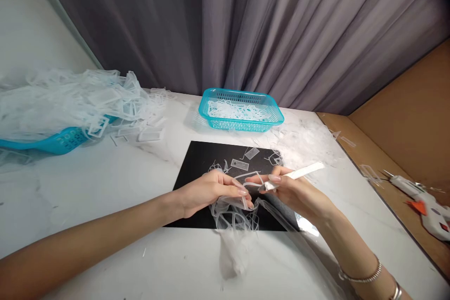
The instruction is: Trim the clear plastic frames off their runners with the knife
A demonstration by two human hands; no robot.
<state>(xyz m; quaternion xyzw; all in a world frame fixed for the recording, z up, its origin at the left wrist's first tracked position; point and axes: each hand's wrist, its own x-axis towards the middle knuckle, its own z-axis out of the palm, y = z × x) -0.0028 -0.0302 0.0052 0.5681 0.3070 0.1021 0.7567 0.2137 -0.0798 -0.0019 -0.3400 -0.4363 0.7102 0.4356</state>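
Observation:
My left hand (220,187) pinches a thin translucent plastic frame (245,201) over the black mat (191,168). Close on its right, my right hand (286,187) is closed around a white-handled tool (304,170), whose short tip points left toward the frame. A tangle of clear plastic frames (228,219) lies beneath my left hand at the mat's front edge. Two small clear rectangular pieces (239,164) rest on the mat behind my hands, with thin scraps around them.
Behind the mat stands a blue basket (242,126) holding white strips. A large heap of plastic frames (80,98) covers a blue container (66,141) at the left. More clear pieces (305,143) lie right of the basket. A glue gun (418,197) lies on the brown surface at far right.

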